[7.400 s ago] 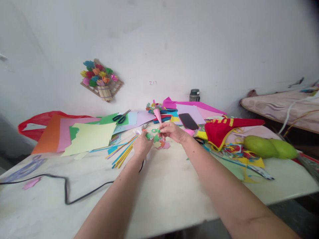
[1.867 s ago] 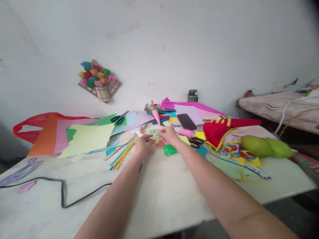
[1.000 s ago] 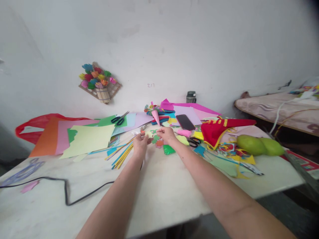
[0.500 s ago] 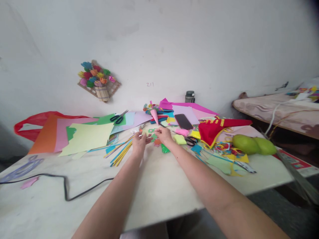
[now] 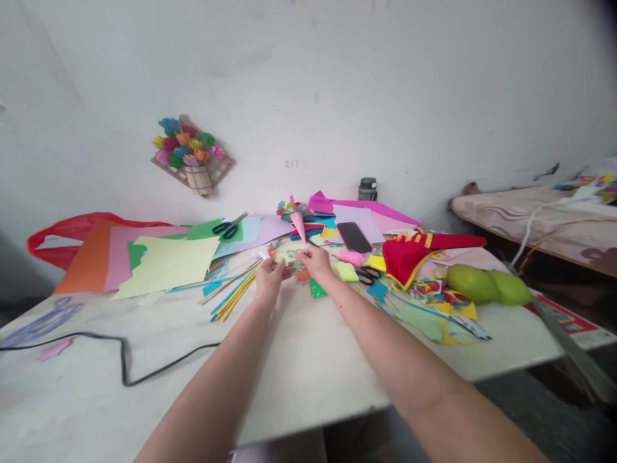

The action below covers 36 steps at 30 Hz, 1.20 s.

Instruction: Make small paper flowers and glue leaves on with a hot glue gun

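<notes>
Toward the back middle of the table, my right hand [image 5: 315, 262] is closed in a pinch at the edge of a small pale green paper cut-out [image 5: 288, 254]. The cut-out's exact shape is blurred. Facing it from the left is my left hand [image 5: 270, 278], its fingers partly spread and close to the same piece. Below the right fingertips lies an orange paper cut-out [image 5: 303, 275]. A shiny green packet [image 5: 317, 289] rests just under my right wrist. Left of my left hand, thin yellow and blue paper strips [image 5: 236, 297] fan out on the table.
Coloured sheets [image 5: 168, 260] and scissors [image 5: 230, 226] lie back left. Behind my hands is a pink paper cone [image 5: 297, 225] with paper flowers. A phone [image 5: 354, 237], second scissors [image 5: 368, 275], red cloth [image 5: 405, 257] and green fruits [image 5: 486, 284] lie right. A black cable [image 5: 126, 360] crosses the left.
My fingers have shifted slightly, and the pale green cut-out now shows between the two hands. The view has tilted a little. Other things on the table stay put.
</notes>
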Each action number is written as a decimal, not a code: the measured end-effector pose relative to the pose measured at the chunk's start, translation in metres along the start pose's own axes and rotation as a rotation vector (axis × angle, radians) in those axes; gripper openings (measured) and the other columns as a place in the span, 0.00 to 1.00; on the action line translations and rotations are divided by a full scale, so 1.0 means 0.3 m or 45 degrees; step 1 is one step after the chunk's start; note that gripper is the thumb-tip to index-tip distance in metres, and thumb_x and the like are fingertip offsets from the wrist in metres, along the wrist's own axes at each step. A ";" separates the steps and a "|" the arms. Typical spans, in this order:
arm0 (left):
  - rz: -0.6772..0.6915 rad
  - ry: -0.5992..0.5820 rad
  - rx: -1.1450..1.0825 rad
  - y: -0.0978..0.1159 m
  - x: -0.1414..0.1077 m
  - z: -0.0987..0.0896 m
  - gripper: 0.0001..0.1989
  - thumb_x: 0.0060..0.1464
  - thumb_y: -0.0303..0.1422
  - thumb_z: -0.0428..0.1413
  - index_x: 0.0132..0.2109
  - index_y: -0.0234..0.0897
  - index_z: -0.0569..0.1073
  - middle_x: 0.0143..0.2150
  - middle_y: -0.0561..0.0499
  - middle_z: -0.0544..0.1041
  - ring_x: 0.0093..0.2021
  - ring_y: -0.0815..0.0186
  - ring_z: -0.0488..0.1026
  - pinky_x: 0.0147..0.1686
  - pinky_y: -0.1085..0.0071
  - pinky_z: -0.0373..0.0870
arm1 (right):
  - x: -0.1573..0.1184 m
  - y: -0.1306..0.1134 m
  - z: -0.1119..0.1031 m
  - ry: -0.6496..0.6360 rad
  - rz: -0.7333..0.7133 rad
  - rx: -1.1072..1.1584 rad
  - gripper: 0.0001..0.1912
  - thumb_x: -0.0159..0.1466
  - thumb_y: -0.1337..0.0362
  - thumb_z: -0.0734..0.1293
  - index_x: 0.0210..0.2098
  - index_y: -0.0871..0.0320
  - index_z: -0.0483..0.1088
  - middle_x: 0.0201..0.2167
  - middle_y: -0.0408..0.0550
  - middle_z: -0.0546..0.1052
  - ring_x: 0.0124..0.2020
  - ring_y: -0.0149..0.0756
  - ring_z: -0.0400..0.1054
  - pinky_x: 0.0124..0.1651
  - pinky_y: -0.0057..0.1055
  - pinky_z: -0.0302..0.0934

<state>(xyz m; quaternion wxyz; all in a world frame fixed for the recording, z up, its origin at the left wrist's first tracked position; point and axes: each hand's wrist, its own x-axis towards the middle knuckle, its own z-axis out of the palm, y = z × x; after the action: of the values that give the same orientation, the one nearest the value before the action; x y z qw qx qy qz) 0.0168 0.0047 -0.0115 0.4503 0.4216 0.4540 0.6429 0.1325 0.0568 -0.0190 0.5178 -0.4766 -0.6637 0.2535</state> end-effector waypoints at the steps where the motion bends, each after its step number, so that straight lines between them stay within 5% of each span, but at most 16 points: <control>1: -0.005 -0.003 0.001 0.000 -0.001 -0.002 0.07 0.47 0.29 0.54 0.33 0.32 0.64 0.27 0.47 0.76 0.26 0.66 0.75 0.27 0.72 0.71 | 0.001 0.003 0.002 0.005 -0.005 0.010 0.13 0.49 0.55 0.66 0.24 0.60 0.69 0.20 0.43 0.72 0.21 0.28 0.65 0.26 0.24 0.61; 6: -0.024 -0.013 -0.024 0.000 -0.003 -0.005 0.09 0.45 0.31 0.56 0.31 0.32 0.63 0.28 0.46 0.76 0.26 0.66 0.75 0.27 0.72 0.71 | 0.007 0.003 -0.002 -0.040 0.059 0.095 0.09 0.53 0.61 0.62 0.26 0.60 0.68 0.20 0.42 0.72 0.17 0.27 0.64 0.22 0.23 0.59; 13: -0.026 -0.106 -0.082 0.007 -0.007 -0.007 0.09 0.44 0.31 0.57 0.33 0.32 0.65 0.30 0.46 0.76 0.28 0.65 0.75 0.30 0.70 0.71 | 0.005 0.001 -0.021 0.013 -0.019 -0.064 0.20 0.57 0.51 0.56 0.22 0.59 0.69 0.16 0.43 0.70 0.19 0.28 0.64 0.26 0.23 0.60; 19: -0.045 -0.171 -0.102 0.011 -0.010 -0.012 0.10 0.44 0.32 0.57 0.34 0.33 0.65 0.31 0.47 0.76 0.29 0.66 0.75 0.32 0.70 0.71 | 0.013 0.010 -0.009 0.006 -0.009 -0.011 0.08 0.53 0.63 0.62 0.27 0.59 0.71 0.22 0.42 0.73 0.23 0.28 0.66 0.29 0.24 0.61; 24: -0.013 -0.056 -0.099 0.021 -0.006 -0.017 0.11 0.44 0.34 0.57 0.34 0.32 0.67 0.31 0.46 0.76 0.29 0.66 0.74 0.32 0.70 0.70 | 0.013 0.000 -0.013 -0.024 0.129 0.140 0.10 0.53 0.68 0.60 0.33 0.60 0.71 0.24 0.43 0.74 0.21 0.27 0.65 0.26 0.23 0.61; 31: 0.175 0.158 -0.124 0.069 0.009 -0.061 0.11 0.44 0.34 0.56 0.33 0.31 0.67 0.31 0.45 0.76 0.28 0.67 0.74 0.32 0.71 0.70 | -0.004 -0.015 -0.021 -0.023 0.042 -0.035 0.19 0.57 0.52 0.57 0.21 0.60 0.67 0.14 0.42 0.68 0.15 0.26 0.61 0.22 0.23 0.58; 36: 0.193 0.236 -0.144 0.090 0.018 -0.082 0.10 0.45 0.33 0.54 0.35 0.33 0.66 0.31 0.47 0.76 0.28 0.68 0.74 0.32 0.71 0.70 | 0.001 0.000 -0.004 -0.041 -0.009 -0.084 0.07 0.50 0.61 0.66 0.24 0.60 0.70 0.20 0.42 0.72 0.21 0.28 0.66 0.26 0.23 0.60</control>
<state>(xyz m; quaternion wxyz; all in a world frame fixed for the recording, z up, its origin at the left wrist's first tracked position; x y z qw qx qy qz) -0.0132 -0.0001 0.0096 0.3795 0.3674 0.4236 0.7359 0.1336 0.0568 -0.0184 0.4919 -0.4870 -0.6816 0.2375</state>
